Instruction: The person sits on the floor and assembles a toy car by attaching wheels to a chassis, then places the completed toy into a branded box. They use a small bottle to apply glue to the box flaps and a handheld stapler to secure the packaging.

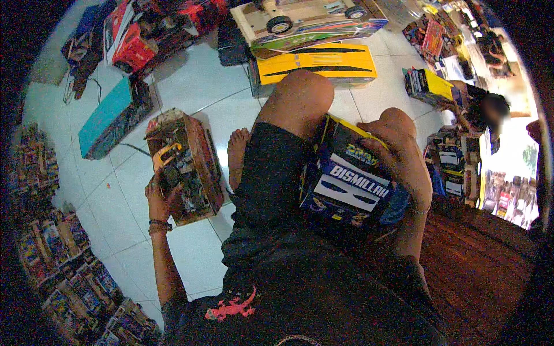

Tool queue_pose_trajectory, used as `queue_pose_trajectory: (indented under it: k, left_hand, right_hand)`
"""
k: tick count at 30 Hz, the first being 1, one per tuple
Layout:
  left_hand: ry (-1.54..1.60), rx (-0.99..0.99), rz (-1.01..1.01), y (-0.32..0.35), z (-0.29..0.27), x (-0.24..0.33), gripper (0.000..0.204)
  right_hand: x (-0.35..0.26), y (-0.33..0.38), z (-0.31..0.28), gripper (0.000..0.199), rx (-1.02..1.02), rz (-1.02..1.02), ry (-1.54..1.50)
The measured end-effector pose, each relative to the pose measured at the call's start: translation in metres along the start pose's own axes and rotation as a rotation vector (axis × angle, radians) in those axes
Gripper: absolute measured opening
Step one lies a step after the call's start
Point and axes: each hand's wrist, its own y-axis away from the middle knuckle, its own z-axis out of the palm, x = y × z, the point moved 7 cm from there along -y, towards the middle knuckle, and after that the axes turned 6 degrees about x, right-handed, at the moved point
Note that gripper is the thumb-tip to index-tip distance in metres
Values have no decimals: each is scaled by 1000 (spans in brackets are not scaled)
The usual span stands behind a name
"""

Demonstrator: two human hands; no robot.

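- toy truck body (352, 179): dark blue and black, yellow along its top edge, a white band with white lettering.
- box (186, 164): brown and orange, with a busy printed picture.
- long box (112, 118): teal.
- panel (317, 63): yellow with black stripes.
- floor (190, 86): pale white tiles, thin dark joints.
- shorts (271, 190): black.
- shirt (231, 308): black, red lizard print.

A toy truck (352, 179) rests on the person's lap. A box (184, 167) stands on the floor (115, 219) at nine o'clock; another truck (317, 63) lies at twelve.
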Motion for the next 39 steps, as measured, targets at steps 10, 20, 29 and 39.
queue_pose_trajectory:
  k: [10, 20, 29, 39]
  left_hand:
    - [-207, -146, -71, 10, 18, -41, 91]
    - [117, -70, 33, -25, -7, 72, 80]
    - [-53, -7, 122, -28, -11, 17, 49]
    - [192, 55, -179, -41, -6, -55, 30]
  right_hand:
    - [17, -7, 12, 43, -143, 63, -190]
    - [-2, -2, 14, 76, -150, -72, -5]
    - [-6, -13, 19, 59, -137, -109, -126]
    - [-10, -14, 21, 51, -117, -59, -113]
